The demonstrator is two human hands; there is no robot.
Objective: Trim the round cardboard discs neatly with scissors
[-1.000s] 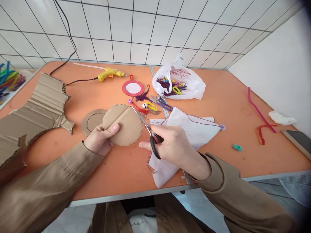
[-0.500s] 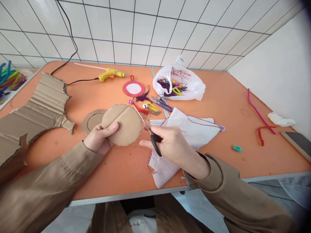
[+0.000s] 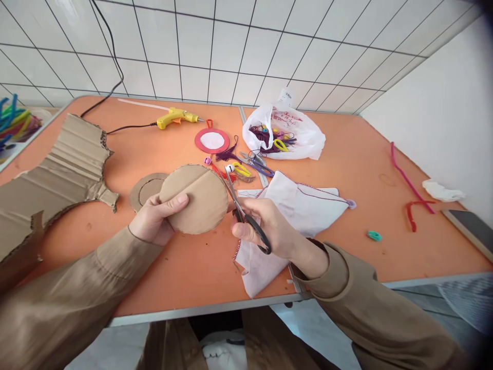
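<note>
A round cardboard disc (image 3: 200, 200) is held at its left edge by my left hand (image 3: 157, 218), thumb on top and fingers beneath. My right hand (image 3: 269, 226) grips black-handled scissors (image 3: 250, 221), whose blades point up and away beside the disc's right edge. Behind my left hand a cardboard ring (image 3: 136, 192) lies on the orange table (image 3: 185, 288). White cloth (image 3: 308, 210) with purple stitching lies under and beyond my right hand. Just past the disc are a white bell (image 3: 229, 168), a yellow loop (image 3: 241, 170) and red threads, partly hidden.
Cut corrugated cardboard (image 3: 73, 169) covers the left side. A yellow glue gun (image 3: 175, 118), a pink-rimmed disc (image 3: 198, 141), purple-handled scissors (image 3: 264, 167) and a plastic bag (image 3: 308, 133) are at the back. A pink pipe cleaner (image 3: 408, 174) and a green clip (image 3: 374, 235) lie right.
The scissors in my right hand have shifted slightly right and turned, and their blades look closer together. The disc has moved very slightly and remains in my left hand.
</note>
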